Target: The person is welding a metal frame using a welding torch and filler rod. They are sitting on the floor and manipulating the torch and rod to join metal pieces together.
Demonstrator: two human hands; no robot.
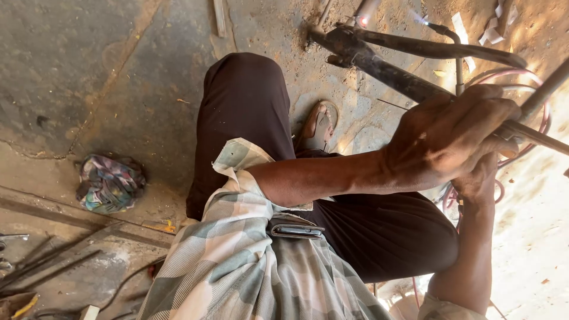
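My left hand [456, 133] reaches across my body and is closed around a thin metal rod [536, 136] that runs off to the right. My right hand [481, 181] sits just under it, its fingers hidden behind the left hand. A thin torch tube [458, 68] rises from behind the left hand to a nozzle with a small pale flame [422, 18]. The flame points at a frame of dark metal tubes [403, 77] lying on the ground, where one spot glows red [363, 21]. Pink hoses [521, 74] loop behind my hands.
I crouch on a dusty concrete floor, my knee [243, 95] raised and a sandalled foot [320, 124] beside the frame. A bunched coloured cloth [109, 182] lies at left. Loose metal rods [47, 261] lie at lower left. Paper scraps [492, 29] lie at top right.
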